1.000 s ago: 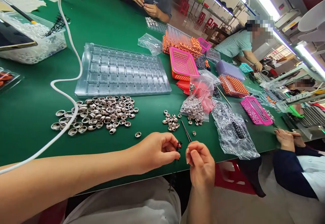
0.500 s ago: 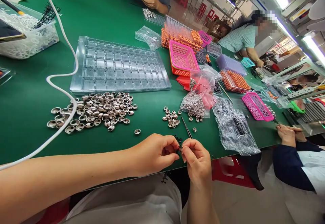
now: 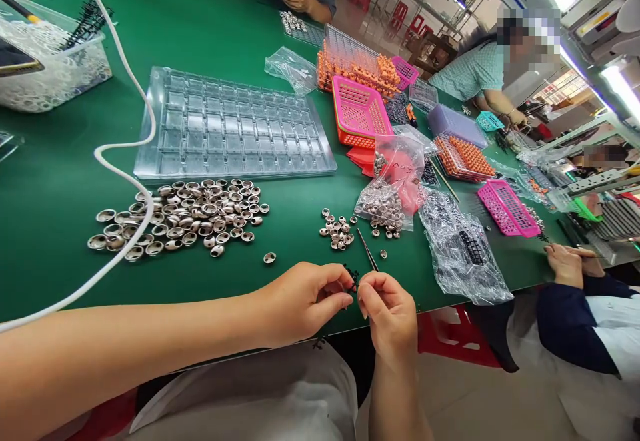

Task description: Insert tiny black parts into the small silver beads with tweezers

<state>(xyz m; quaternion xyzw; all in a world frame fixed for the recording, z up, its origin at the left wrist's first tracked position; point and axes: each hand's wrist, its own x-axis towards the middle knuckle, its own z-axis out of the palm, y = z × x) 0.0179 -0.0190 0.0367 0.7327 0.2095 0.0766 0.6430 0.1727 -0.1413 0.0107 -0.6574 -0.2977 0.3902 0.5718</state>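
Observation:
Just over the table's near edge, my left hand (image 3: 320, 301) is closed in a pinch around a small black branched plastic piece (image 3: 353, 276), partly hidden by the fingers. Close beside it, thumb and fingertips of my right hand (image 3: 389, 308) are pressed together; whatever they grip is too small to make out. Dark tweezers (image 3: 367, 250) lie on the table just beyond my right fingers. Past my hands sits a small heap of silvery oval cups with holes (image 3: 338, 231). A larger heap of the same cups (image 3: 200, 214) spreads to the left.
A clear compartment tray (image 3: 235, 124) lies behind the large heap. A white cable (image 3: 120, 148) crosses the left side. Pink baskets (image 3: 363, 108), a bag of cups (image 3: 385, 204) and a crumpled plastic bag (image 3: 460, 248) stand right. Co-workers sit opposite and at the right.
My fingertips have drawn slightly apart at the black piece, and more of it shows between them. The view has shifted a little; the heaps and tray stay put.

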